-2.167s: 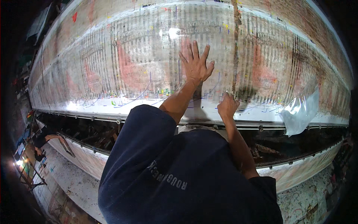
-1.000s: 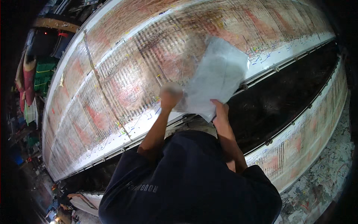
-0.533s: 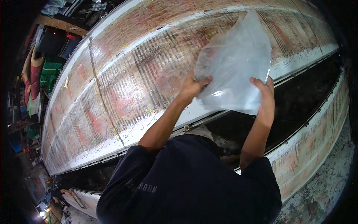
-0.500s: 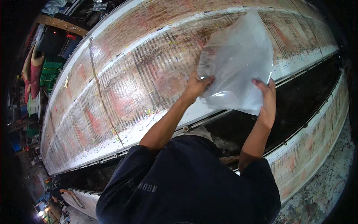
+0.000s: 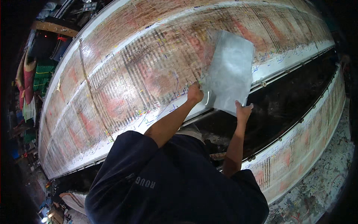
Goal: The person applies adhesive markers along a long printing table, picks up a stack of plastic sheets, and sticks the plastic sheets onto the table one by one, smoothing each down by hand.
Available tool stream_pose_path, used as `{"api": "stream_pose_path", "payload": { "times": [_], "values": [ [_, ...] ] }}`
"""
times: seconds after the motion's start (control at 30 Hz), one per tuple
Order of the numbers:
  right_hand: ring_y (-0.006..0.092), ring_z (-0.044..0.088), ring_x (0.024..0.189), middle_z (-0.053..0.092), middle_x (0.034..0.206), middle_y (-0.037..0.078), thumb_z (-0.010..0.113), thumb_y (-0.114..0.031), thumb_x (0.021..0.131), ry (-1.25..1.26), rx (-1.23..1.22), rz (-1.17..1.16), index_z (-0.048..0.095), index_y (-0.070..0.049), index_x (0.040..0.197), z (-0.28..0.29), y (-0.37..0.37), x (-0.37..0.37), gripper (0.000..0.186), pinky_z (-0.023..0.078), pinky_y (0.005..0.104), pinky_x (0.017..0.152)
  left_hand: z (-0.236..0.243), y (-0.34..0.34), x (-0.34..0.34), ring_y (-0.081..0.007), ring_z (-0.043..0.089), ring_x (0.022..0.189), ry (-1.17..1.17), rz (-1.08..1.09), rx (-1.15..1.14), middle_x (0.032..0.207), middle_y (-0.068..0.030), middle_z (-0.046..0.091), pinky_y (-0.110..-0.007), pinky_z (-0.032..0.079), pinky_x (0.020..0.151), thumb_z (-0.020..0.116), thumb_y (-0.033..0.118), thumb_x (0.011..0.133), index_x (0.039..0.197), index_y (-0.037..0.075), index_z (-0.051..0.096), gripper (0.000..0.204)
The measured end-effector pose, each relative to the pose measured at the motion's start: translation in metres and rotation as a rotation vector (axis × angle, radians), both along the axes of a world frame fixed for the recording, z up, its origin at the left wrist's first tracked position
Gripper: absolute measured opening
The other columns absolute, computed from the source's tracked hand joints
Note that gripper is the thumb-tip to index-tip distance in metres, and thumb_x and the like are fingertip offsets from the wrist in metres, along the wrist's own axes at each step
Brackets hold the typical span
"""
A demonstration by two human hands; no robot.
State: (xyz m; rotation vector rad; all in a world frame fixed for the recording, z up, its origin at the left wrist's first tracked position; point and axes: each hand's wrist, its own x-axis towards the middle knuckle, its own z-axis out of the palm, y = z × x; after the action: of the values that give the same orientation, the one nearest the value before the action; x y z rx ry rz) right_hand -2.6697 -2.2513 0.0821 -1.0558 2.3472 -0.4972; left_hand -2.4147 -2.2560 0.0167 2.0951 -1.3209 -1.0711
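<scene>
A translucent plastic sheet (image 5: 233,67) stretched away from both hands, its far end over the striped, red-blotched face of a large curved panel (image 5: 153,80) and its near end over a dark opening (image 5: 287,97). The right hand (image 5: 243,112) gripped the sheet by its near right corner, thumb on top. The left hand (image 5: 195,93) was narrow, fingers curled in at the sheet's left edge; whether they pinched the plastic could not be told. Most of the sheet lay farther than the right hand and to the right of the left one. A second curved panel (image 5: 298,151) ran along the opening's near right side, above a mottled floor (image 5: 324,164).
</scene>
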Motion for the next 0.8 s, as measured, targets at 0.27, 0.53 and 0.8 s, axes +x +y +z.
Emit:
{"api": "stream_pose_path", "payload": {
  "times": [0.27,0.53,0.8],
  "values": [
    [0.0395,0.055,0.120,0.062,0.123,0.022,0.078,-0.019,0.079,-0.361,-0.308,0.623,0.063,0.003,0.116,0.000,0.003,0.073,0.045,0.045,0.0471,0.098,0.007,-0.010,0.007,-0.0167,0.067,0.063,0.296,-0.001,0.125,0.075,-0.0109,0.072,-0.035,0.055,0.060,0.080,0.025,0.082,0.090,-0.001,0.076,0.027],
    [0.0333,0.069,0.080,0.071,0.085,0.019,0.074,-0.030,0.086,-0.275,-0.230,0.539,0.071,0.000,0.095,-0.022,-0.010,0.118,0.031,0.051,0.0432,0.073,0.030,-0.017,-0.001,-0.0151,0.065,0.065,0.617,0.056,0.063,0.072,-0.0102,0.069,-0.031,0.051,0.057,0.078,0.018,0.085,0.083,-0.003,0.069,0.023],
    [0.0243,0.062,0.065,0.068,0.072,0.015,0.066,-0.024,0.090,-0.418,-0.135,0.633,0.072,0.004,0.088,-0.027,-0.027,0.085,0.028,0.048,0.0373,0.066,-0.008,-0.015,0.008,-0.0120,0.058,0.067,0.747,0.035,0.027,0.076,-0.0033,0.063,-0.028,0.048,0.060,0.074,0.008,0.087,0.085,0.003,0.064,0.011]
  ]
}}
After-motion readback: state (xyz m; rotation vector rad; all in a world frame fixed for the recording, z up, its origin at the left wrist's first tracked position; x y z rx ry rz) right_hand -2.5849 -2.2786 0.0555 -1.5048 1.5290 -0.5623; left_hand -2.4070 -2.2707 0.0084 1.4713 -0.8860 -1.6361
